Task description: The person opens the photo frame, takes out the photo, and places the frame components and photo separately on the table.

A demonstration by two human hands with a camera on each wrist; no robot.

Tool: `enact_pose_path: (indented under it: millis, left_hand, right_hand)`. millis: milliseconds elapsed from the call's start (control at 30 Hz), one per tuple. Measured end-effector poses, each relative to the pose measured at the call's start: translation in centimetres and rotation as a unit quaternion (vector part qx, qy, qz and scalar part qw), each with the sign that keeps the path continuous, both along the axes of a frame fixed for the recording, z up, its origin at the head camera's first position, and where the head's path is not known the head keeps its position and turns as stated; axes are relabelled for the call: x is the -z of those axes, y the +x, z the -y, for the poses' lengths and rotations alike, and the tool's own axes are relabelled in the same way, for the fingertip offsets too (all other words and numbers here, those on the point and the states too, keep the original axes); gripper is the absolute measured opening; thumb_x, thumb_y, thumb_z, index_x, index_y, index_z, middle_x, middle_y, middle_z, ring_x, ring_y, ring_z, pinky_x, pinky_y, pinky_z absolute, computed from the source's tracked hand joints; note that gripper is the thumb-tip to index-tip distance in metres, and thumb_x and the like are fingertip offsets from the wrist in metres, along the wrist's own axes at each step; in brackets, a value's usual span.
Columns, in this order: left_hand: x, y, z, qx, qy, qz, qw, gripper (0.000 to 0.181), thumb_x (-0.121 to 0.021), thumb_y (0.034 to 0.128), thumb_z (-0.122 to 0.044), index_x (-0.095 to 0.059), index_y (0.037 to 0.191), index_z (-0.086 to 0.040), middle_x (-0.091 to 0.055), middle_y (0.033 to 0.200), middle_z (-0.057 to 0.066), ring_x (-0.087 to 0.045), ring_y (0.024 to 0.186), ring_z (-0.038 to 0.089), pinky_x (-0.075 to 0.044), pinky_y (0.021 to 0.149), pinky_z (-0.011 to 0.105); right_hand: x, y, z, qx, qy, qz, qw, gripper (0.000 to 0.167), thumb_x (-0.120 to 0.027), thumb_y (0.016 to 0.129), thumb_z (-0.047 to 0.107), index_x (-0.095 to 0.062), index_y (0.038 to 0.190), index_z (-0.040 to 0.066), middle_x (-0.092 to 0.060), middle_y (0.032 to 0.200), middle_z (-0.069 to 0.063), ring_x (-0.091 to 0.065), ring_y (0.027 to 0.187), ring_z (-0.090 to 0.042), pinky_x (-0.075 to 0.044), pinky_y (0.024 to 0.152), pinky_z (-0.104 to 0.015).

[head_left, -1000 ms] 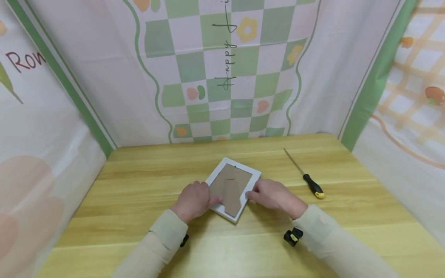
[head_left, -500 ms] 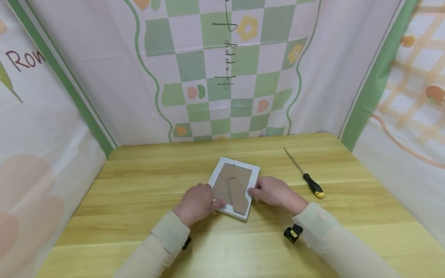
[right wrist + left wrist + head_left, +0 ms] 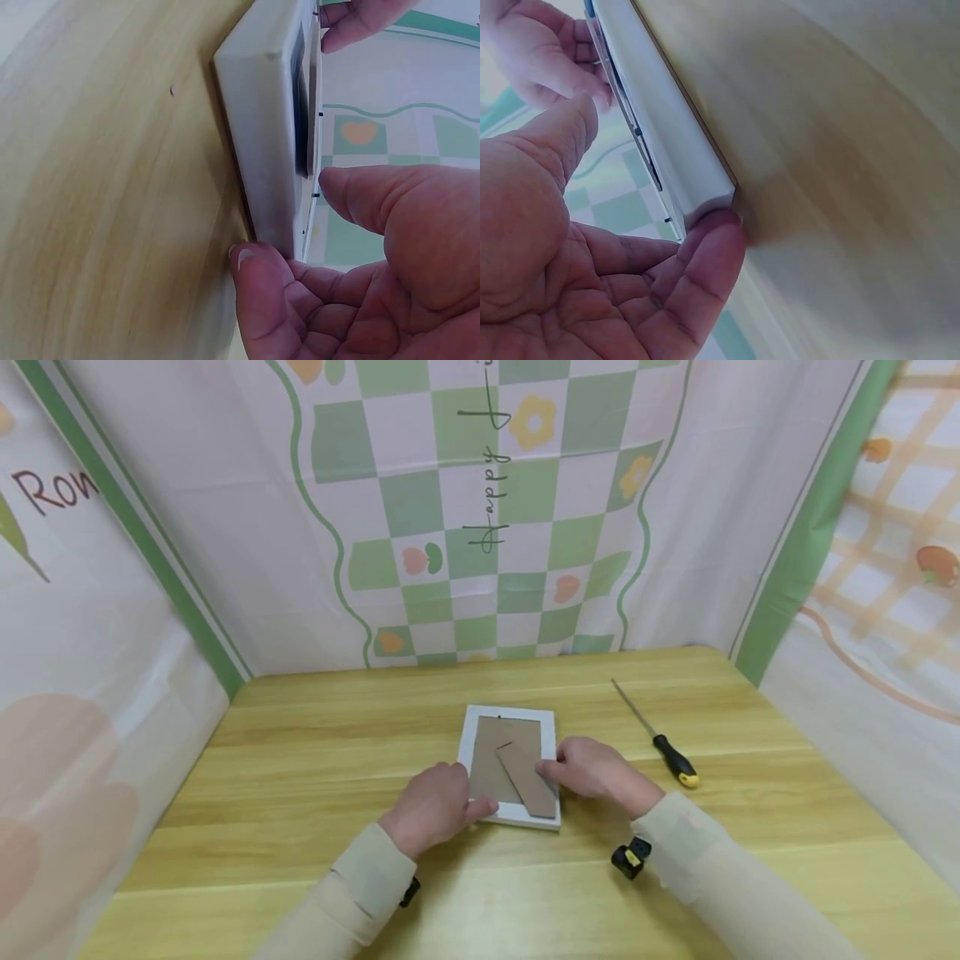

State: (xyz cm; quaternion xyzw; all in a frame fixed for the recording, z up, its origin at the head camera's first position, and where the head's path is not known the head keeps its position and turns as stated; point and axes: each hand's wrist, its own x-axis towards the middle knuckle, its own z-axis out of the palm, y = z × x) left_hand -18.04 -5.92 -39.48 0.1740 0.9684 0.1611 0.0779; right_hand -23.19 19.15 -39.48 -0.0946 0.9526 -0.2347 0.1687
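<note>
A white picture frame (image 3: 512, 812) lies back side up on the wooden table in the head view. Its brown backing board (image 3: 491, 768) carries a slanted easel leg (image 3: 528, 781), whose foot reaches the near right corner. My left hand (image 3: 435, 802) holds the near left part, thumb over the back. In the left wrist view its fingertips touch a corner of the frame (image 3: 667, 127). My right hand (image 3: 592, 768) grips the right edge, thumb near the leg. The right wrist view shows its fingers (image 3: 259, 292) against the white side (image 3: 259, 120).
A screwdriver (image 3: 675, 762) with a black and yellow handle lies to the right on the table (image 3: 360, 718). Patterned cloth (image 3: 480, 510) hangs behind the table and along both sides. A black device (image 3: 632, 857) is worn at the right wrist.
The picture frame has turned counterclockwise on the table, its near end swinging right, and now lies nearly straight. Both hands stay on it; the left has shifted slightly right. The screwdriver is unmoved.
</note>
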Motion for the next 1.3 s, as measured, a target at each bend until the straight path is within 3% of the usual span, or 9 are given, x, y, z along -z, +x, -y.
enact_pose_path:
  millis: [200, 467, 767, 1067, 1300]
  left_hand:
    - [0.3, 0.1, -0.2, 0.001, 0.02, -0.006, 0.9998, 0.047, -0.073, 0.0953, -0.047, -0.061, 0.084, -0.003, -0.058, 0.075, 0.005, -0.053, 0.064, 0.016, -0.048, 0.059, 0.034]
    - [0.6, 0.3, -0.5, 0.011, 0.009, -0.021, 0.9997, 0.059, -0.081, 0.0876, -0.051, -0.063, 0.101, 0.004, -0.06, 0.079, 0.007, -0.054, 0.068, 0.017, -0.052, 0.064, 0.036]
    - [0.6, 0.3, -1.0, -0.006, 0.016, 0.013, 0.9998, 0.078, -0.093, 0.0749, -0.046, -0.061, 0.119, 0.009, -0.063, 0.087, 0.008, -0.056, 0.071, 0.016, -0.054, 0.067, 0.034]
    - [0.9, 0.3, -1.2, -0.007, 0.005, -0.007, 0.9999, 0.063, -0.095, 0.0752, -0.039, -0.06, 0.107, 0.003, -0.062, 0.086, 0.008, -0.055, 0.072, 0.017, -0.054, 0.068, 0.035]
    - [0.9, 0.3, -1.2, -0.007, 0.0, -0.008, 0.9999, 0.066, -0.094, 0.0756, -0.04, -0.061, 0.11, 0.005, -0.063, 0.088, 0.009, -0.056, 0.074, 0.017, -0.055, 0.07, 0.036]
  right_hand:
    - [0.1, -0.2, 0.0, 0.003, -0.01, 0.002, 0.9999, 0.035, -0.061, 0.103, 0.04, -0.07, 0.084, 0.011, -0.06, 0.064, -0.002, -0.053, 0.056, -0.014, -0.041, 0.053, -0.029]
    - [0.3, -0.3, 0.1, 0.004, -0.011, -0.01, 0.9999, 0.035, -0.061, 0.101, 0.039, -0.067, 0.082, 0.01, -0.06, 0.062, -0.001, -0.055, 0.054, -0.014, -0.043, 0.052, -0.028]
    - [0.6, -0.2, 0.1, 0.006, -0.031, -0.011, 0.9994, 0.036, -0.065, 0.098, 0.041, -0.067, 0.086, 0.007, -0.06, 0.066, -0.004, -0.054, 0.056, -0.015, -0.042, 0.051, -0.028]
    - [0.8, -0.2, 0.0, 0.019, -0.047, -0.008, 0.9987, 0.043, -0.068, 0.097, 0.042, -0.061, 0.103, 0.0, -0.064, 0.081, -0.01, -0.06, 0.069, -0.02, -0.047, 0.057, -0.031]
    - [1.2, -0.3, 0.0, 0.028, -0.069, -0.008, 0.9972, 0.048, -0.07, 0.096, 0.041, -0.059, 0.113, -0.003, -0.065, 0.09, -0.011, -0.061, 0.079, -0.022, -0.05, 0.064, -0.032]
